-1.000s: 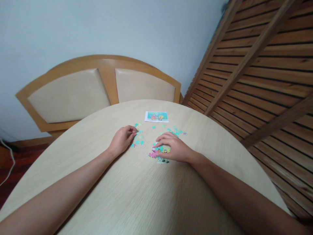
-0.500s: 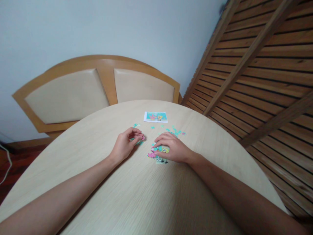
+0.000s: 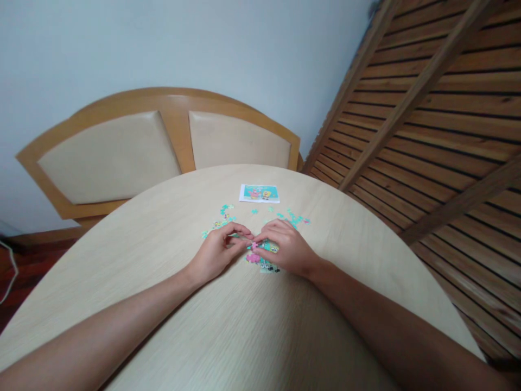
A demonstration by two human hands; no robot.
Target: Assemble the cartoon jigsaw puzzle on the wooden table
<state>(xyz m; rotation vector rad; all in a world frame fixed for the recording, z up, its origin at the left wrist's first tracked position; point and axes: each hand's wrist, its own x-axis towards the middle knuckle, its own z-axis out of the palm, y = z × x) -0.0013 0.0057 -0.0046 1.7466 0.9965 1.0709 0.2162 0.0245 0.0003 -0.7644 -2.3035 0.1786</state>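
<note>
My left hand (image 3: 222,248) is closed, its thumb and fingertips pinching a small pink jigsaw piece (image 3: 255,246). From the other side my right hand (image 3: 287,247) curls over the partly joined jigsaw puzzle (image 3: 266,267), its thumb and index finger also at the pink piece. The joined part shows a pink figure at the left and a yellow character at the right. My right fingers cover some of it. Whether the pink piece sits flat or is slightly raised is too small to tell.
Loose turquoise pieces (image 3: 295,218) lie beyond my right hand. More pieces (image 3: 217,224), some yellow, are spread beyond my left. A picture card (image 3: 259,193) lies farther back on the round wooden table (image 3: 163,222). A padded chair back (image 3: 240,138) stands behind it.
My left hand has moved right with the pink piece, from beside the loose pieces to the joined puzzle. Pieces it covered now show. My right hand has stayed nearly in place.
</note>
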